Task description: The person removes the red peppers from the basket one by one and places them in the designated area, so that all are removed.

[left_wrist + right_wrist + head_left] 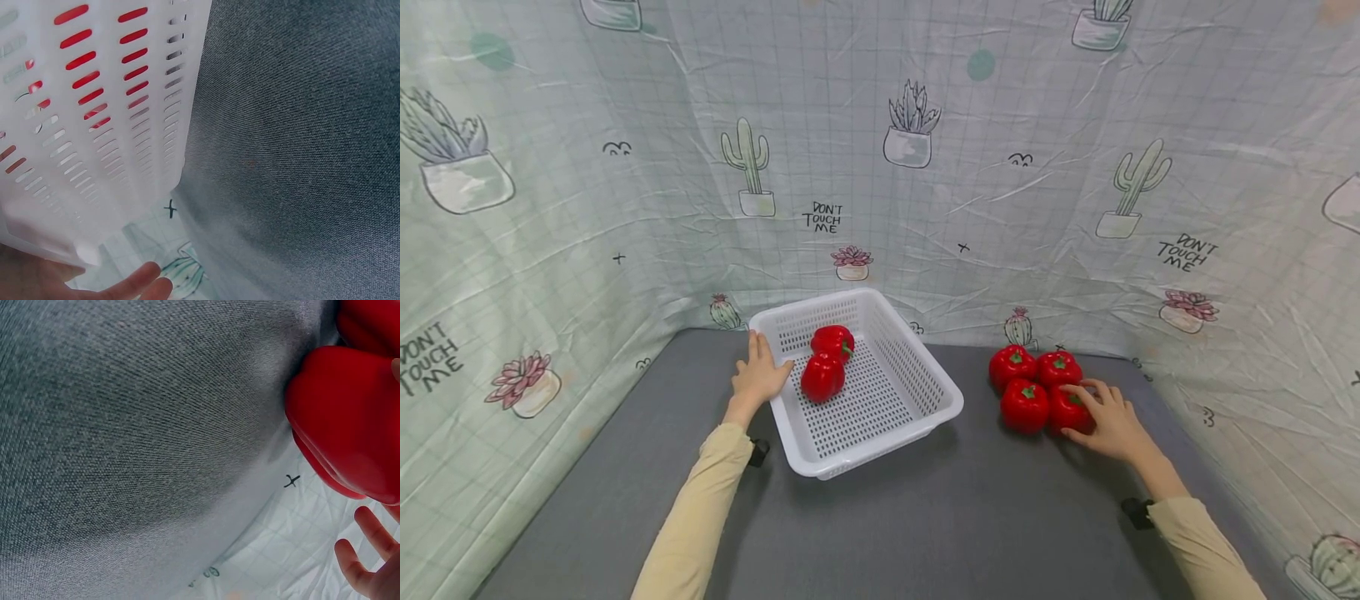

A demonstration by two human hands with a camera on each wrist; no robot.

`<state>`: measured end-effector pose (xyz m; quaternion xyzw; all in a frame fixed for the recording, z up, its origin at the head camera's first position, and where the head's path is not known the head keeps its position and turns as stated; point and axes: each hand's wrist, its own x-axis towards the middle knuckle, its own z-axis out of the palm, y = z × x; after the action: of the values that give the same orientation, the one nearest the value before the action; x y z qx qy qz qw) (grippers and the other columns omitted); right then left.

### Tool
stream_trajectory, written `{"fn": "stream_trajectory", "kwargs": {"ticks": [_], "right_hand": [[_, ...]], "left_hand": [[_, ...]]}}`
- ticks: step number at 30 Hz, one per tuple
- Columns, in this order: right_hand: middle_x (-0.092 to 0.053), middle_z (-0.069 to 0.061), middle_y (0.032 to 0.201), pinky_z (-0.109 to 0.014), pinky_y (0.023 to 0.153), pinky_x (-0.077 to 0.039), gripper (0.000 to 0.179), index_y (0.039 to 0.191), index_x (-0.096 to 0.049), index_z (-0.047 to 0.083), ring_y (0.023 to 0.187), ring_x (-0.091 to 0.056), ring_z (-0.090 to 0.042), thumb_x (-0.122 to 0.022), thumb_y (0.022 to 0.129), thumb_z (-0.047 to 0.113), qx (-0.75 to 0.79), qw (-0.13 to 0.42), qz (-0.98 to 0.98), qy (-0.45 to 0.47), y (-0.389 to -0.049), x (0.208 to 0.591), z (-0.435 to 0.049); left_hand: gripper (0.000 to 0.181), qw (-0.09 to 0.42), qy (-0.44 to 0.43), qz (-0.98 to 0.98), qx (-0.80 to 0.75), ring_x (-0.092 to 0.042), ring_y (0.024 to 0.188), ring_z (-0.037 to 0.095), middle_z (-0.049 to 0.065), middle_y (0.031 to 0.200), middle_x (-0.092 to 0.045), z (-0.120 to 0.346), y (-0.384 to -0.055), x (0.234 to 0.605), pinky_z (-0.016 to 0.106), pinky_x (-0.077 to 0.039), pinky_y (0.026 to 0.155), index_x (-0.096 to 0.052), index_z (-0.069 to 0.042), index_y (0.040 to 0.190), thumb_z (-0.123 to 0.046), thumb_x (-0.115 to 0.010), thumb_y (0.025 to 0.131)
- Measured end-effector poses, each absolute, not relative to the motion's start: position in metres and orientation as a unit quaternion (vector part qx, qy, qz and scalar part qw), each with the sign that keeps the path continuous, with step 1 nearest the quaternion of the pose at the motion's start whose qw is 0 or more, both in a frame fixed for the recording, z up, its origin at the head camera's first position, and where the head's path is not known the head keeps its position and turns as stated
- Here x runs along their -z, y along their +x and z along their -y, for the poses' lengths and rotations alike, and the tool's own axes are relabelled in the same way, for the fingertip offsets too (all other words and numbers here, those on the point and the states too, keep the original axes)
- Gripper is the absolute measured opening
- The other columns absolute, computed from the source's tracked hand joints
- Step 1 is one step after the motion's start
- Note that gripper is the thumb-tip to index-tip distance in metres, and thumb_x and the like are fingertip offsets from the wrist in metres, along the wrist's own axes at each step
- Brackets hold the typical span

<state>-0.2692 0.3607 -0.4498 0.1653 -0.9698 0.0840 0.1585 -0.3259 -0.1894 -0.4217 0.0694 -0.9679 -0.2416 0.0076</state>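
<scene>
A white perforated plastic basket (pixel 857 462) stands on the grey tabletop with two red bell peppers (pixel 823 377) inside. At its left rim rests my left hand (pixel 758 379), thumb over the edge and fingers stretched out along the outside. In the left wrist view two fingertips (pixel 149 275) extend past the basket wall (pixel 112 156). Several more bell peppers (pixel 1025 407) cluster to the right. My right hand (pixel 1112 423) grips the front-right bell pepper (pixel 1066 412) of that cluster, thumb on its near side. Two straight fingers (pixel 375 531) stand off the pepper (pixel 350 412) in the right wrist view.
A pale cloth (pixel 865 108) printed with cacti hangs behind and along both sides of the grey table (pixel 925 517). Neighbouring peppers (pixel 1058 367) sit close against the gripped one. Dark wrist cameras (pixel 1138 512) are strapped under both forearms.
</scene>
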Motion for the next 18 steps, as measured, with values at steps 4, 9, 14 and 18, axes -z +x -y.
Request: {"fn": "stream_trajectory", "kwargs": {"ticks": [4,9,14,18], "right_hand": [[-0.039,-0.020,0.119,-0.061,0.075,-0.032,0.065,0.121,-0.045,0.019,0.104,-0.034,-0.040,-0.076,0.065,0.031,-0.087,0.174,0.966,0.169,-0.269,0.449,-0.360],[-0.038,-0.019,0.121,-0.060,0.076,-0.030,0.064,0.121,-0.045,0.019,0.106,-0.034,-0.039,-0.076,0.066,0.028,-0.093,0.195,0.960,0.176,-0.267,0.441,-0.355],[-0.039,-0.018,0.122,-0.056,0.076,-0.031,0.061,0.121,-0.047,0.018,0.107,-0.034,-0.037,-0.074,0.067,0.024,-0.092,0.220,0.952,0.193,-0.264,0.428,-0.342],[-0.041,-0.019,0.121,-0.050,0.074,-0.032,0.057,0.118,-0.049,0.015,0.104,-0.036,-0.035,-0.074,0.067,0.021,-0.091,0.238,0.942,0.217,-0.261,0.419,-0.330]], "left_hand": [[0.080,0.007,0.068,0.968,0.242,-0.017,0.123,0.057,0.017,0.148,0.016,0.190,-0.326,0.421,0.068,-0.022,0.093,0.007,0.004,0.141,-0.038,-0.038,0.089],[0.080,0.006,0.065,0.968,0.243,-0.016,0.123,0.058,0.018,0.148,0.016,0.190,-0.325,0.421,0.068,-0.021,0.093,0.007,0.004,0.141,-0.038,-0.038,0.089],[0.081,0.004,0.068,0.967,0.244,-0.017,0.123,0.057,0.016,0.149,0.017,0.190,-0.325,0.422,0.068,-0.022,0.093,0.007,0.003,0.141,-0.039,-0.039,0.089],[0.081,0.005,0.068,0.967,0.245,-0.017,0.123,0.057,0.017,0.149,0.017,0.190,-0.325,0.422,0.068,-0.022,0.093,0.007,0.003,0.141,-0.039,-0.038,0.089]]}}
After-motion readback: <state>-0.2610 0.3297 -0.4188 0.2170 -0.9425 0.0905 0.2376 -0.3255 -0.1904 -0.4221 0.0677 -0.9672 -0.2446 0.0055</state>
